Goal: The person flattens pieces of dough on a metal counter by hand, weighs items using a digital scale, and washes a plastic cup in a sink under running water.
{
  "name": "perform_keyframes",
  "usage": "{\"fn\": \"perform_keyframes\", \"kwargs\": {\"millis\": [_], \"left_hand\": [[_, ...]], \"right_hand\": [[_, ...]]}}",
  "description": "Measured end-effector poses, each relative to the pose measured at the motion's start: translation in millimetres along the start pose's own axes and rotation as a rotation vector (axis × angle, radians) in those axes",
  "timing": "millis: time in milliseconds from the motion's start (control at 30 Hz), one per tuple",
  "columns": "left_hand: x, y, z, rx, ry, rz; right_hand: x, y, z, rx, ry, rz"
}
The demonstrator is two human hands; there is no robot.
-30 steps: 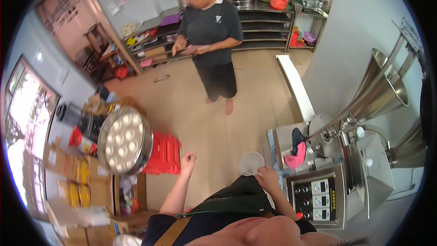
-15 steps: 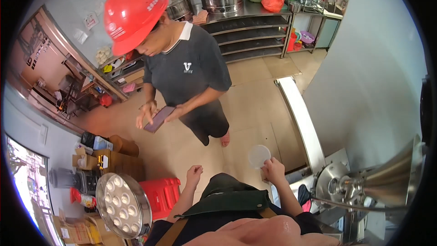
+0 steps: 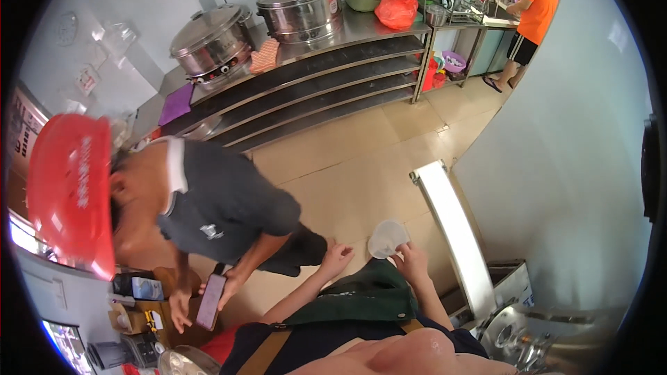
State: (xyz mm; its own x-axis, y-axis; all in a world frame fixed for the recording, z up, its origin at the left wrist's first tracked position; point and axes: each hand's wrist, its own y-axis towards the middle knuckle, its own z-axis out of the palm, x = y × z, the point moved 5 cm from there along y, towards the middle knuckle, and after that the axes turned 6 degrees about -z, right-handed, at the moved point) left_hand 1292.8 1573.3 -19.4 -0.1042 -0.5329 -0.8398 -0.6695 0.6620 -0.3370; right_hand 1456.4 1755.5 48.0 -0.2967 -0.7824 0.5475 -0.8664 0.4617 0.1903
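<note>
My right hand [image 3: 413,262] grips a round, translucent plastic bowl [image 3: 387,239] by its near right rim. The bowl hangs in front of my dark green apron [image 3: 361,298], over the tiled floor. No contents can be made out in it. Just left of the bowl is my left hand [image 3: 338,257], apart from it, with loosely bent fingers and nothing visible in them. Close by on the left, a person in a red helmet [image 3: 73,194] leans over a phone [image 3: 211,300] held in their own hand.
Steel steamers [image 3: 300,7] stand on a shelved steel counter [image 3: 313,52] along the back. A white-topped ledge [image 3: 455,236] and a grey wall panel [image 3: 556,167] bound the right. A person in orange [image 3: 538,7] stands at the far sink. Steel machine parts [image 3: 507,333] sit lower right.
My view has turned right. The helmeted person appears nearer and further left, and the person in orange has come into view. My hands are closer together, the bowl still in the right one.
</note>
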Motion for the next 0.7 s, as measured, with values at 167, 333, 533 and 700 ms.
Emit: {"fn": "perform_keyframes", "kwargs": {"millis": [167,333,533,700], "left_hand": [[-6.5,112.4,-7.4,-0.127,-0.14,-0.035],[-42.3,194.1,-27.5,-0.167,-0.109,-0.005],[-33.1,318.3,-78.3,-0.27,-0.169,-0.1],[-43.7,458.4,-127.7,-0.227,-0.16,-0.175]], "right_hand": [[-37.8,100.2,-8.5,0.073,-0.047,-0.021],[-81.4,208.7,-33.7,0.03,-0.075,-0.069],[-135.5,321.8,-27.8,-0.032,-0.047,0.031],[-181.6,395.9,-10.6,-0.138,-0.057,0.154]]}}
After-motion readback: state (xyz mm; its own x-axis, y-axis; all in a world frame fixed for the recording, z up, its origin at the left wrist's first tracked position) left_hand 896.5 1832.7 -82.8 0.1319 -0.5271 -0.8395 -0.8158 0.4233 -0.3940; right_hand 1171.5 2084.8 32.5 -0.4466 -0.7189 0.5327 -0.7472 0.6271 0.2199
